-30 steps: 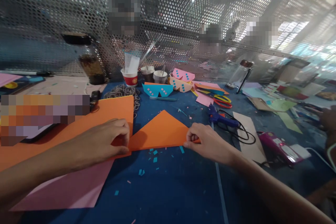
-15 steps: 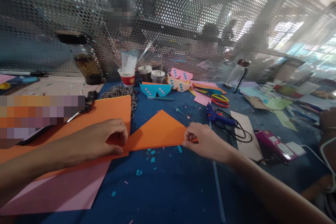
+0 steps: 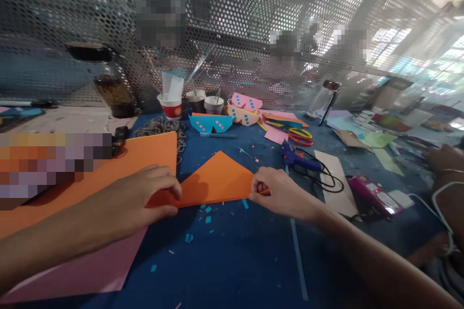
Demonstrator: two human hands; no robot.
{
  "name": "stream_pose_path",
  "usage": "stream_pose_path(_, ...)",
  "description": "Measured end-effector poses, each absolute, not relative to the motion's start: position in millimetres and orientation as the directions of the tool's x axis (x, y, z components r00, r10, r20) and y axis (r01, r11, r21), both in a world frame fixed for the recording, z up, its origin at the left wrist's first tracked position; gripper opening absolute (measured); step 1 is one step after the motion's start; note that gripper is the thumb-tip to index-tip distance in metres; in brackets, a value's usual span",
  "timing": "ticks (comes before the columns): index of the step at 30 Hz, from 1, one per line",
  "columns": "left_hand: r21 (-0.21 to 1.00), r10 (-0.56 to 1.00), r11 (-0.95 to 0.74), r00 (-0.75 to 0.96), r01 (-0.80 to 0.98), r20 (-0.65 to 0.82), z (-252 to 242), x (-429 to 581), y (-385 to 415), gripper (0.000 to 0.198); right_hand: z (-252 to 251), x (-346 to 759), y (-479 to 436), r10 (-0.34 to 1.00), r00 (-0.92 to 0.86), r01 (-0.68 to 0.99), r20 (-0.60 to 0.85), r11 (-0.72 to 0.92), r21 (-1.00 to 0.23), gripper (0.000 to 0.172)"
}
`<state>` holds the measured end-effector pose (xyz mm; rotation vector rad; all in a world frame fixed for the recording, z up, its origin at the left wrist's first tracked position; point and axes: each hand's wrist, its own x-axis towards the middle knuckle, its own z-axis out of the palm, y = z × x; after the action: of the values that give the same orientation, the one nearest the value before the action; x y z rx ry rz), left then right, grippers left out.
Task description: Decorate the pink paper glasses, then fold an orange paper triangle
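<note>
A folded orange sheet of paper [image 3: 217, 178] lies on the blue table, forming a triangle with its peak pointing away from me. My right hand [image 3: 277, 190] pinches its right corner between curled fingers and thumb. At the left corner is my left hand [image 3: 159, 193], thumb and fingers apart around the paper's edge. Under my left forearm lie a larger orange sheet [image 3: 152, 149] and a pink sheet [image 3: 108, 270]. Small blue paper scraps [image 3: 208, 219] are scattered just in front of the folded paper.
Behind stand cut-paper masks [image 3: 211, 122], a paper cup [image 3: 169, 106] and a heap of grey cord [image 3: 155, 128]. A blue glue gun [image 3: 300, 159], scissors [image 3: 300, 137] and a magenta device [image 3: 375, 195] lie rightward. Another person's arm [image 3: 447, 164] rests at the far right.
My left hand has slid slightly right onto the folded paper's left corner, and its thumb and fingers have spread. My right hand keeps its pinch. The view has shifted a little.
</note>
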<state>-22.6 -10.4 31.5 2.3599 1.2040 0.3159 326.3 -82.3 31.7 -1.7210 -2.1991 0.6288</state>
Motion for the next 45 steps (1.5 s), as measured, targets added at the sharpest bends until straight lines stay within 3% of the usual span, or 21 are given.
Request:
stream_pose_path(5,0.527,0.765,-0.566,0.642,0.634,0.050,6,-2,-25,0.040,33,326,-83,0.964,-0.265,0.843,-0.032,0.215,-0.493,0.012)
stream_pose_path(10,0.534,0.793,-0.531,0.608,0.659,0.038,-9,6,-26,0.040,34,324,-83,0.966,-0.256,0.855,-0.034,0.210,-0.473,0.010)
stream_pose_path(25,0.534,0.796,-0.527,0.604,0.661,0.039,-14,2,-22,0.042,35,328,-82,0.960,-0.277,0.830,-0.041,0.218,-0.514,0.012)
stream_pose_path(35,0.525,0.809,-0.502,0.588,0.687,0.003,-3,8,-23,0.041,47,345,-79,0.940,-0.304,0.833,-0.152,0.185,-0.521,0.004)
stream_pose_path(45,0.510,0.811,-0.500,0.585,0.700,-0.008,-3,7,-23,0.042,38,337,-78,0.961,-0.263,0.855,-0.089,0.190,-0.482,0.008)
